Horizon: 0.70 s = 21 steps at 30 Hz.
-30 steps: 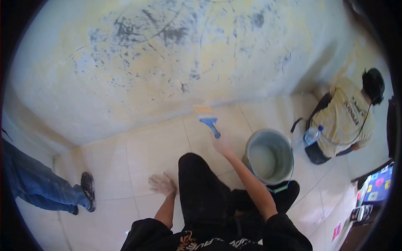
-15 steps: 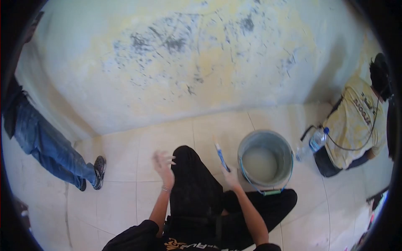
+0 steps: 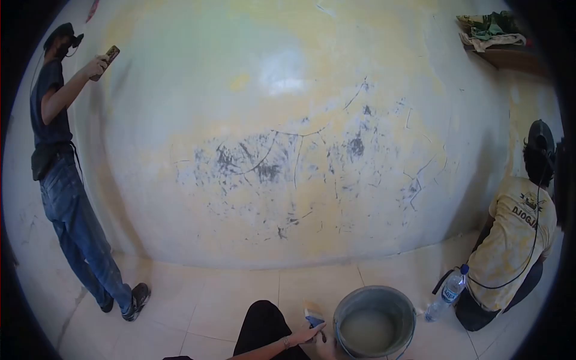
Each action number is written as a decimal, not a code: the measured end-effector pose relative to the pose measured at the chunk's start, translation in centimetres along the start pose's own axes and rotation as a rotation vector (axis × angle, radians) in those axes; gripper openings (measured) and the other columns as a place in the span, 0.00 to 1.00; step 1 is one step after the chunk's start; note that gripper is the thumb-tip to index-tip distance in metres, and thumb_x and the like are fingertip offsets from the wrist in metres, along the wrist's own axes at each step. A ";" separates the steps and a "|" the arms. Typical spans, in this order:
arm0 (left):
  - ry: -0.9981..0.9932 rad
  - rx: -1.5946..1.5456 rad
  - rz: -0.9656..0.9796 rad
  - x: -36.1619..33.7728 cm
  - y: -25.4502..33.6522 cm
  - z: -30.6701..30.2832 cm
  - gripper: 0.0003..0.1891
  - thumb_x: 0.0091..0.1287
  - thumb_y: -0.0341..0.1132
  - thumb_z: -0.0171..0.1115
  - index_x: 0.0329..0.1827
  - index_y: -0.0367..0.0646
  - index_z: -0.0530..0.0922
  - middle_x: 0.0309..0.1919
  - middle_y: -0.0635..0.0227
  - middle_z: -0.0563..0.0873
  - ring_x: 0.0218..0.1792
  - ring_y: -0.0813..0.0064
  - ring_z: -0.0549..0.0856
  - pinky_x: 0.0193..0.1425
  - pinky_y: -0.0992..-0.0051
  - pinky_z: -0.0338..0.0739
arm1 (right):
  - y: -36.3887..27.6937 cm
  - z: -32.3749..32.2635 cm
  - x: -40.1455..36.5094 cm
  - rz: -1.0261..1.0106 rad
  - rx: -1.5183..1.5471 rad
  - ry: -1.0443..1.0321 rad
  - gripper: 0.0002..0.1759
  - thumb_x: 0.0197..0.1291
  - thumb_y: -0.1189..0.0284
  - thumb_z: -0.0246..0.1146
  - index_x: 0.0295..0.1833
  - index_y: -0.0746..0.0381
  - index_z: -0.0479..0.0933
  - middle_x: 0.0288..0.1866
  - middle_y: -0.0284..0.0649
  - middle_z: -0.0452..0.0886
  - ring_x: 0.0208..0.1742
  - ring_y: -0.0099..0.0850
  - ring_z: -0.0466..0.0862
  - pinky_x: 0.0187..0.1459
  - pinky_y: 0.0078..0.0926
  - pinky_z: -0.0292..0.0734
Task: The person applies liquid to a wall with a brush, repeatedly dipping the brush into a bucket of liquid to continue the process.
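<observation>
Brush (image 3: pixel 313 315) was in the hands, left of the bucket (image 3: pixel 375 321), near the camera-side edge of the visible floor (image 3: pixel 240 288). Long axis ran mostly away from the wearer, tipped slightly left. Pale tan bristles pointed at the wall (image 3: pixel 240 210), blue part nearer the wearer; lower handle mostly hidden by fingers. Height over floor: can't tell.

Hands together at the brush. Right hand (image 3: pixel 326 346) was closed on the handle end, just beside the bucket's left wall. Left hand (image 3: pixel 306 335) came across from the left, fingertips at the blue part; can't tell if gripping or just touching. Wearer's dark-clad knee (image 3: pixel 262 324) was left of the brush.

Bucket: upright, open, cloudy liquid (image 3: pixel 367 330) inside, bottom cut off by frame. Bottle (image 3: pixel 445 297), blue cap, stood right of the bucket, apart from it, beside a crouched person (image 3: pixel 510 240) in a stained light shirt. Far left, a standing person (image 3: pixel 66 174) in jeans held a phone-like object (image 3: pixel 106 62) up toward the wall. Wall had dark scuffs mid-height. Shelf (image 3: pixel 513 59) with cloths (image 3: pixel 495 35), upper right.
</observation>
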<state>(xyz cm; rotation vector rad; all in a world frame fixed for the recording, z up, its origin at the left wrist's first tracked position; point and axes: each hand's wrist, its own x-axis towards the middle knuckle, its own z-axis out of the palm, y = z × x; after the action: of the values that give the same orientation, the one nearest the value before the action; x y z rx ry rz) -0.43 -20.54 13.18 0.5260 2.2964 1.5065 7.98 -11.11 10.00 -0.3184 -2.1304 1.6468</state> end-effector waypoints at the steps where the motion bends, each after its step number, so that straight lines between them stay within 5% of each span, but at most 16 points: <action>1: -0.036 -0.067 -0.012 0.1 -0.6 0.1 0.24 0.59 0.56 0.63 0.35 0.40 0.76 0.24 0.68 0.79 0.22 0.83 0.77 0.23 0.78 0.70 | -0.3 0.5 -0.3 0.017 0.051 0.009 0.18 0.62 0.63 0.55 0.52 0.64 0.75 0.49 0.52 0.75 0.53 0.43 0.73 0.54 0.34 0.66; 2: -0.090 -0.062 -0.141 0.3 -1.4 0.1 0.24 0.60 0.55 0.62 0.40 0.40 0.76 0.29 0.69 0.80 0.26 0.83 0.78 0.28 0.80 0.71 | -0.5 0.8 -0.9 0.041 0.103 0.015 0.20 0.64 0.62 0.52 0.56 0.61 0.73 0.59 0.57 0.72 0.62 0.50 0.70 0.62 0.37 0.63; 4: -0.196 -0.045 -0.400 1.3 -2.7 -0.4 0.24 0.63 0.53 0.60 0.50 0.41 0.77 0.38 0.70 0.81 0.34 0.83 0.79 0.38 0.82 0.74 | -2.8 0.0 -1.0 0.114 0.092 -0.031 0.21 0.64 0.62 0.51 0.56 0.66 0.72 0.58 0.56 0.73 0.60 0.49 0.71 0.60 0.37 0.65; 8: -0.268 -0.219 -0.404 1.2 -1.9 -1.3 0.24 0.62 0.51 0.61 0.53 0.42 0.75 0.37 0.73 0.80 0.32 0.86 0.77 0.36 0.84 0.72 | -0.7 1.0 -0.1 0.153 0.111 -0.046 0.22 0.64 0.63 0.52 0.55 0.71 0.72 0.57 0.57 0.73 0.59 0.48 0.72 0.59 0.37 0.67; 12: -0.276 -0.291 -0.380 1.2 -3.5 -0.9 0.24 0.62 0.51 0.62 0.54 0.43 0.73 0.36 0.76 0.78 0.35 0.87 0.75 0.40 0.82 0.71 | 0.5 0.1 0.2 0.088 -0.038 -0.049 0.19 0.54 0.62 0.64 0.44 0.67 0.77 0.33 0.49 0.81 0.38 0.38 0.84 0.39 0.34 0.74; 14: -0.335 -0.312 -0.431 1.2 -1.9 -1.4 0.24 0.62 0.51 0.62 0.53 0.45 0.71 0.43 0.74 0.76 0.44 0.84 0.74 0.48 0.79 0.69 | 1.8 1.4 0.3 -0.066 -0.167 0.153 0.22 0.51 0.59 0.66 0.44 0.66 0.77 0.33 0.50 0.81 0.37 0.42 0.83 0.39 0.38 0.75; 17: -0.239 -0.485 -0.417 0.7 -0.1 -1.9 0.20 0.59 0.53 0.64 0.46 0.50 0.74 0.34 0.76 0.77 0.37 0.84 0.75 0.41 0.79 0.70 | -5.5 -1.0 -0.1 0.082 -0.099 0.020 0.26 0.49 0.55 0.66 0.44 0.65 0.76 0.34 0.52 0.81 0.38 0.48 0.82 0.40 0.41 0.74; 21: -0.126 -0.628 -0.452 0.6 1.1 -2.8 0.16 0.64 0.49 0.61 0.46 0.49 0.75 0.39 0.77 0.78 0.43 0.80 0.77 0.48 0.72 0.70 | -8.3 -1.8 -0.4 0.163 -0.066 -0.061 0.28 0.49 0.51 0.66 0.42 0.66 0.75 0.32 0.54 0.80 0.36 0.51 0.81 0.40 0.42 0.74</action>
<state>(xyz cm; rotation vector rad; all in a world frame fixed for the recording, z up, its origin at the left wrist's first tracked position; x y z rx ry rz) -2.13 -22.06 15.25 -0.0688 1.5703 1.7578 9.81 -11.97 18.25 -0.4792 -2.2600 1.6960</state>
